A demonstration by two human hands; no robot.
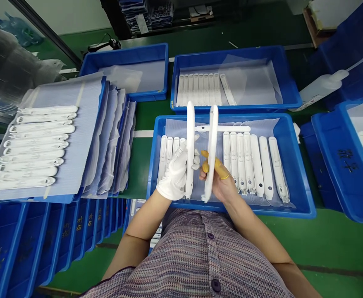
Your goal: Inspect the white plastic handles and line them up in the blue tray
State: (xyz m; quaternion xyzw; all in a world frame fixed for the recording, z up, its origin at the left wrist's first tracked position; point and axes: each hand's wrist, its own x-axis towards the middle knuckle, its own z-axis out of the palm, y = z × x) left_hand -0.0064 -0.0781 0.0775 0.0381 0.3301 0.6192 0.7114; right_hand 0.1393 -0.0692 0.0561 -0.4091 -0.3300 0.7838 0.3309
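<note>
Gloved left hand [175, 174] closed on a white plastic strip [190, 149], cotted right hand [218, 176] closed on a second white strip [211, 153], long axes parallel, pointing up-frame, just apart, over the blue tray [299, 178] at centre frame

The white-gloved left hand [175, 176] holds a long white plastic part [190, 149] upright; the right hand [217, 184], wearing yellow finger cots [219, 169], holds another part [212, 153] above a blue tray [231, 210].

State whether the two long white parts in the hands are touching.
Apart: the head view shows a gap between the part in the gloved left hand and the part in the right hand.
</note>
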